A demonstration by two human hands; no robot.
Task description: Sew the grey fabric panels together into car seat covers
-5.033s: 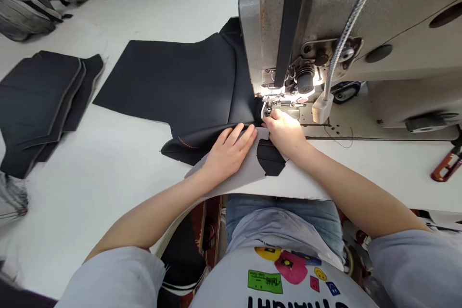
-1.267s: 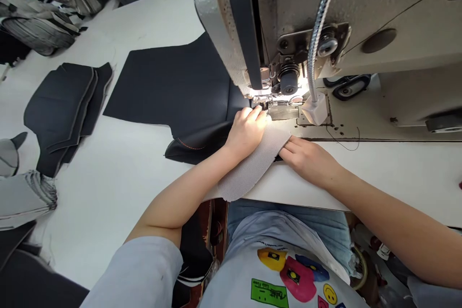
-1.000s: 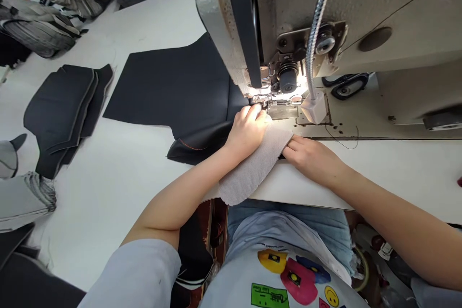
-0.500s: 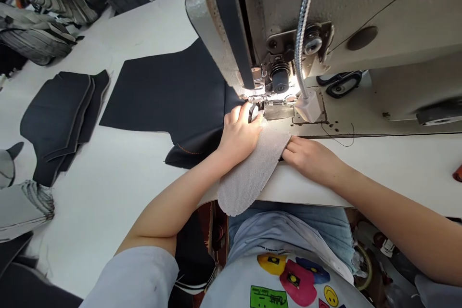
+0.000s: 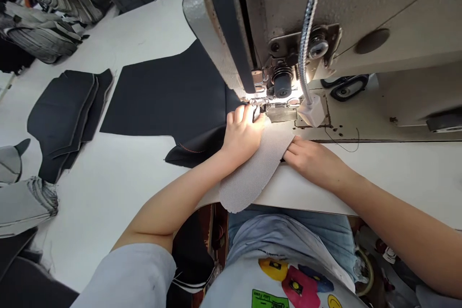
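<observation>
Close beside the sewing machine's lit needle area, my left hand (image 5: 242,131) presses on a grey mesh fabric piece (image 5: 255,171), its fingertips close to the presser foot. My right hand (image 5: 311,159) has its fingers closed on the right edge of that same piece, with the fingertips hidden under it. The mesh's rounded end hangs over the table's front edge. A large black fabric panel (image 5: 169,91) lies to the left of the sewing machine (image 5: 285,5); its near edge is folded up and shows a line of orange stitching.
A stack of black cut pieces (image 5: 65,110) lies on the white table (image 5: 119,192) at left, with grey bundles (image 5: 27,204) nearer me. Black-handled scissors (image 5: 348,87) rest on the machine bed. A braided lamp cable (image 5: 309,24) hangs before the machine head.
The view has shifted slightly. Both hands stay in about the same place on the mesh, and its lower end looks a little closer to the machine.
</observation>
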